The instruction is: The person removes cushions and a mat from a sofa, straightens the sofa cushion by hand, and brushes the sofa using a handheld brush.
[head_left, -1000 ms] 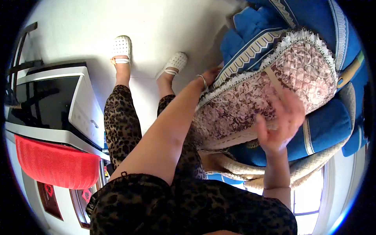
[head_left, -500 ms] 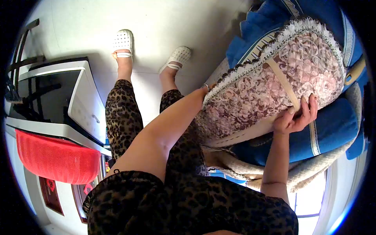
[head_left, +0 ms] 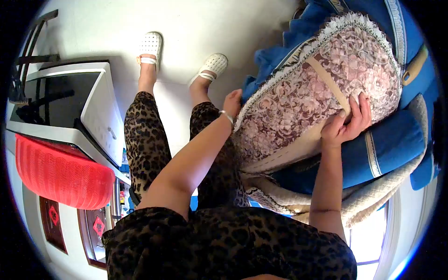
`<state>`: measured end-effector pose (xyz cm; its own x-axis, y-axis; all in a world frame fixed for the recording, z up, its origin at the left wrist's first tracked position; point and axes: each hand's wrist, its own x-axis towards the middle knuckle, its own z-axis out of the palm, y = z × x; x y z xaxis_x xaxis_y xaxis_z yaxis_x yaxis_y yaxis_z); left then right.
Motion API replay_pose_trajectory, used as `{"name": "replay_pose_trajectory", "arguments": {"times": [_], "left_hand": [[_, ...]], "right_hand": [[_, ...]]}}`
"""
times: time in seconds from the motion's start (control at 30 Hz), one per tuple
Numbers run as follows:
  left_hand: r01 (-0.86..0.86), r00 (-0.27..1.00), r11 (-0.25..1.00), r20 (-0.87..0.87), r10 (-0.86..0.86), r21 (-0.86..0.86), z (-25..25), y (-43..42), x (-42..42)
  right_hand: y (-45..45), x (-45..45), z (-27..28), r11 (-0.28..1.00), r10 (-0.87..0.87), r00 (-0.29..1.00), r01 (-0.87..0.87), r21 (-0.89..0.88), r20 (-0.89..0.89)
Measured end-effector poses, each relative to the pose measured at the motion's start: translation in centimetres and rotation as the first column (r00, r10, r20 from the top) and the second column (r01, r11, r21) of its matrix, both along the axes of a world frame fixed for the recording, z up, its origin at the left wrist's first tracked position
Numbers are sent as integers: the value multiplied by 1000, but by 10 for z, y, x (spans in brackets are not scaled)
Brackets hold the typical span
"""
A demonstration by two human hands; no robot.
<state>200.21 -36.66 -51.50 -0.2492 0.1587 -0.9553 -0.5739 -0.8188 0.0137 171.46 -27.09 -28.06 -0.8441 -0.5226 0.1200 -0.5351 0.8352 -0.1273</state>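
A cushion with a pink floral cover and white lace edging (head_left: 298,107) lies on blue ruffled fabric (head_left: 273,63). My left hand (head_left: 233,101) is closed at the edge of this fabric, beside the cushion's lace; its fingertips are partly hidden. A tan strap (head_left: 324,77) runs across the floral cover. My right hand (head_left: 347,125) has the strap's near end between thumb and fingers, while its other fingers rest against the cover.
Beyond the cushion is a tan handle-like piece with a hole (head_left: 415,65). A blue padded roll (head_left: 396,147) and a quilted beige cover (head_left: 368,200) lie below. At left stand a white cabinet with a dark top (head_left: 100,112) and a red ribbed object (head_left: 65,172).
My left hand has come out from behind the lace edge, moving slightly left and up. The blue ruffle now extends farther left. The right hand keeps its hold on the strap.
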Motion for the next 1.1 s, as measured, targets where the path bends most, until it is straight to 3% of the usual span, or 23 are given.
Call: {"name": "replay_pose_trajectory", "arguments": {"times": [0.03, 0.07, 0.1, 0.13, 0.2, 0.23, 0.27, 0.3, 0.33, 0.4, 0.5, 0.6, 0.67, 0.77, 0.87, 0.9, 1.0, 1.1], "left_hand": [[-100, 993, 994, 65, 103, -40, 28, -32, -34], [-11, 999, 989, 42, 17, -144, 29, -50, -38], [80, 997, 965, 38, -73, -250, 30, -68, -41], [319, 934, 845, -11, -358, -429, -8, -78, -28], [337, 932, 857, 7, -363, -390, -16, -94, -38], [102, 993, 980, 71, -91, -170, -17, -90, -56], [-174, 967, 984, 196, 163, 43, -13, -87, -71], [-114, 983, 978, 160, 86, 174, -59, -60, -40], [171, 981, 983, 79, -176, 69, -69, -41, -22], [632, 765, 749, 10, -643, -198, -71, -14, -11], [847, 496, 440, 146, -856, -298, -57, -1, 9], [758, 525, 351, 195, -829, -549, -7, -12, 9], [423, 614, 429, -95, -783, -798, 25, -4, 12], [480, 525, 723, -499, -690, -496, 6, 52, 46], [764, 233, 381, -329, -915, -520, -16, 51, 30], [803, 65, 245, -329, -942, -544, -12, 32, -7], [471, 633, 601, -227, -740, -646, 13, 17, -74], [295, 634, 528, -251, -731, -796, 25, -5, -156]], "right_hand": [[-1, 0, 0, 1000, -5, 1000, 5, 2, -4], [-1, 1, 1, 1000, -12, 1000, 12, 7, -2], [-2, 1, 1, 1000, 6, 1000, -6, 3, -12], [-1, 1, 0, 1000, 5, 1000, -5, -1, -20], [2, 4, -3, 1000, 2, 1000, -2, -10, -26], [2, 3, -3, 999, 24, 999, -25, -28, -30], [1, 2, -2, 999, 21, 999, -23, -27, -42], [1, 3, -2, 1000, 21, 999, -22, -19, -46], [1, 4, -2, 1000, 26, 998, -26, -10, -51], [3, 2, -6, 998, 22, 998, -25, -50, -61], [7, 4, -10, 998, 21, 996, -26, -59, -84], [1, 4, -9, 998, 61, 992, -64, -22, -108], [3, 6, -9, 999, 54, 991, -52, 14, -119], [1, 2, -11, 998, 51, 989, -47, 34, -141], [-1, 3, -9, 998, 46, 991, -42, 36, -122], [-2, 3, -8, 999, 32, 991, -27, 41, -129], [-9, 4, -7, 996, -38, 996, 32, -87, -75], [-10, -2, 7, 986, -103, 994, 99, -131, -23]]}}
